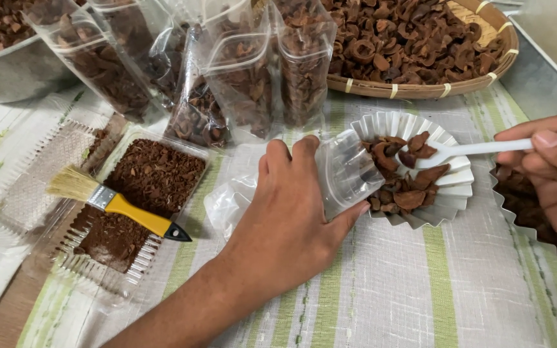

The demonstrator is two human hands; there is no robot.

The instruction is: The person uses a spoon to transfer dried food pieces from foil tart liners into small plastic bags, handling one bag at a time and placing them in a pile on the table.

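My left hand (291,206) holds a clear plastic pouch (343,171) with its mouth open against a white fluted dish (459,183) of brown dried pieces (407,187). My right hand (549,171) grips a white plastic spoon (478,149), and the spoon's bowl rests on the dried pieces in the dish. Under my right hand sits another fluted dish (517,222) with more brown pieces, partly hidden.
Several filled clear pouches (246,77) stand at the back. A woven basket (420,87) of dried pieces is at the back right. A clear tray (107,277) of brown crumbs holds a yellow-handled brush (117,203). A metal bowl (14,71) sits far left. Striped cloth (407,290) covers the table.
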